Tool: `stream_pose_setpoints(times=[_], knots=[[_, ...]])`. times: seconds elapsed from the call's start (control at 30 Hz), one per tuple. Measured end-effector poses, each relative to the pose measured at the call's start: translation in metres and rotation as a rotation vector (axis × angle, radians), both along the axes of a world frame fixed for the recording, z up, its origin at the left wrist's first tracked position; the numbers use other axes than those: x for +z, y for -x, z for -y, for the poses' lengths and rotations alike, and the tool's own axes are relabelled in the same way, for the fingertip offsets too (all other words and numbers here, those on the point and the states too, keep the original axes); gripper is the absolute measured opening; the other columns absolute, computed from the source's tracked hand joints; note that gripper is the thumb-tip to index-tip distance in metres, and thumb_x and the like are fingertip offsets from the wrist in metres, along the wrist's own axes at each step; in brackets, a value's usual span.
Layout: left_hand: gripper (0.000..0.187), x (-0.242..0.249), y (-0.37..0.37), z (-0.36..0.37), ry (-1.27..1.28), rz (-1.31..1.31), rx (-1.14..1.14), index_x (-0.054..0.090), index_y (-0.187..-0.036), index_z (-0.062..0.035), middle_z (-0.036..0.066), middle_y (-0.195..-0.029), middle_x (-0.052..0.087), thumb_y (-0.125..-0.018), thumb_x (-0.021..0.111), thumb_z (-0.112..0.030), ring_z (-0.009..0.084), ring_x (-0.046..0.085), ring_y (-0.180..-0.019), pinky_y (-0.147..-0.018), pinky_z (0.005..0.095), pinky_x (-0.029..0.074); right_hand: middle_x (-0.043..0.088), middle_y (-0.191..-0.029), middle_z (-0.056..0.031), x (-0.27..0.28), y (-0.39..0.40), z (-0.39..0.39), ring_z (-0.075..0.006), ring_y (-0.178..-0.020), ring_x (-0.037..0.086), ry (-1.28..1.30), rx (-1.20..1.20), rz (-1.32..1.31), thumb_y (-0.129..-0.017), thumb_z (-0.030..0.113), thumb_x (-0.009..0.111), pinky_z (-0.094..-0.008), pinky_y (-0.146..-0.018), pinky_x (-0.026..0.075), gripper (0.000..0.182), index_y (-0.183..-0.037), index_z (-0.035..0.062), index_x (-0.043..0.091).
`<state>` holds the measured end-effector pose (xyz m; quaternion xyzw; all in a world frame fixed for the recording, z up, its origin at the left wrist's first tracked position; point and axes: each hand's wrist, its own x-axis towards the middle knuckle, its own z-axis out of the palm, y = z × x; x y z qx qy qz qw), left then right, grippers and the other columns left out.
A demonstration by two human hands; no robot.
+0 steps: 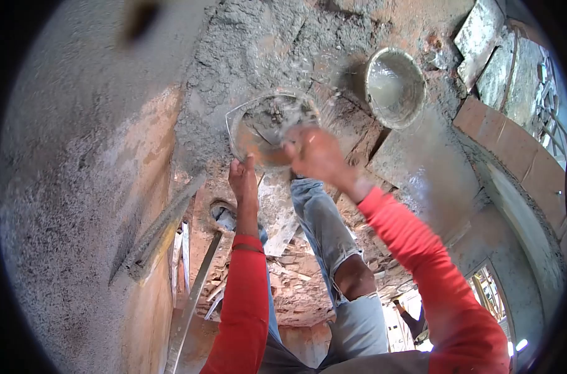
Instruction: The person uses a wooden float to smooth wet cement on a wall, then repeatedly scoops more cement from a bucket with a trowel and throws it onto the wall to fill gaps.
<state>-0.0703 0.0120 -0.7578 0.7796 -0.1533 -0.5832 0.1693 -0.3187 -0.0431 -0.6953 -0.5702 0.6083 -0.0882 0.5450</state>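
Two hands on one shallow mortar pan (268,121) in the head view, sitting in the wet mortar heap (258,56) left of the round bucket (394,87). Right hand (318,153) is clamped on the near rim; left hand (243,181) looks open-fingered against the rim's left edge, though blur hides contact. Best handled level, grips opposite, lifting evenly to avoid slopping.

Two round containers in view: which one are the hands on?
The nearer pan, beside the mortar heap: the right hand grips its rim and the left hand reaches its lower edge. The bucket farther right stands untouched.
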Motion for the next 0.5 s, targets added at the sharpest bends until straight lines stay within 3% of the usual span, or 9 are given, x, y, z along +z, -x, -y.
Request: stream_pose_setpoints(times=[0.07, 0.17, 0.23, 0.3, 0.37, 0.47, 0.5], knots=[[0.059, 0.01, 0.0, -0.001, 0.04, 0.056, 0.033, 0.052, -0.152, -0.0003, 0.011, -0.143, 0.065, -0.105, 0.071, -0.031, 0.0216, 0.062, -0.124, -0.105, 0.0354, 0.048, 0.064, -0.124, -0.0257, 0.001, -0.035, -0.027, -0.038, -0.118, 0.062, 0.07, 0.179, -0.468, -0.091, 0.024, 0.072, -0.0511, -0.086, 0.057, 0.04, -0.118, -0.0046, 0.067], [0.049, 0.039, -0.017, -0.01, 0.095, 0.091, -0.012, 0.06, -0.142, 0.0037, 0.01, -0.129, 0.071, -0.104, 0.072, -0.024, 0.02, 0.067, -0.112, -0.097, 0.0328, 0.052, 0.06, -0.117, -0.0188, -0.059, -0.058, -0.072, -0.0385, -0.116, 0.056, 0.09, 0.268, -0.714, -0.088, 0.017, 0.069, -0.0481, -0.085, 0.054, 0.033, -0.114, -0.0024, 0.067], [0.048, 0.035, -0.051, -0.047, 0.098, 0.088, -0.072, 0.061, -0.142, 0.0024, 0.01, -0.128, 0.072, -0.104, 0.071, -0.025, 0.0198, 0.068, -0.112, -0.095, 0.0327, 0.054, 0.06, -0.115, -0.0172, -0.094, -0.067, -0.082, -0.0371, -0.114, 0.056, 0.147, 0.212, -0.746, -0.088, 0.016, 0.067, -0.0468, -0.084, 0.053, 0.029, -0.112, -0.0011, 0.067], [0.053, 0.038, -0.087, -0.081, -0.059, 0.038, -0.086, 0.056, -0.149, 0.0003, 0.011, -0.135, 0.068, -0.105, 0.069, -0.027, 0.0206, 0.067, -0.119, -0.099, 0.0371, 0.054, 0.06, -0.113, -0.0163, -0.096, -0.063, -0.088, -0.0356, -0.112, 0.058, 0.192, 0.18, -0.757, -0.089, 0.015, 0.067, -0.0465, -0.082, 0.053, 0.026, -0.111, 0.0011, 0.067], [0.051, 0.045, -0.121, -0.116, -0.168, 0.023, -0.048, 0.058, -0.148, -0.0012, 0.009, -0.133, 0.068, -0.105, 0.068, -0.027, 0.0202, 0.068, -0.118, -0.099, 0.0379, 0.054, 0.06, -0.111, -0.016, -0.067, -0.052, -0.088, -0.0339, -0.108, 0.06, 0.233, 0.167, -0.744, -0.09, 0.015, 0.066, -0.0471, -0.079, 0.054, 0.024, -0.111, 0.0041, 0.066], [0.045, 0.07, -0.153, -0.161, -0.265, 0.099, 0.04, 0.062, -0.143, -0.0021, 0.008, -0.123, 0.072, -0.103, 0.069, -0.022, 0.0185, 0.07, -0.108, -0.09, 0.0345, 0.055, 0.064, -0.1, -0.0157, -0.007, -0.003, -0.1, -0.0307, -0.089, 0.069, 0.064, 0.276, -0.455, -0.097, 0.018, 0.064, -0.0464, -0.067, 0.055, 0.018, -0.112, 0.0081, 0.063], [0.044, 0.075, -0.157, -0.17, -0.291, 0.128, 0.059, 0.063, -0.142, -0.0023, 0.008, -0.121, 0.073, -0.102, 0.07, -0.02, 0.018, 0.07, -0.105, -0.087, 0.0335, 0.055, 0.066, -0.095, -0.018, 0.017, 0.013, -0.095, -0.0344, -0.085, 0.071, 0.01, 0.123, -0.394, -0.097, 0.022, 0.064, -0.0489, -0.067, 0.057, 0.022, -0.113, 0.0059, 0.063]])
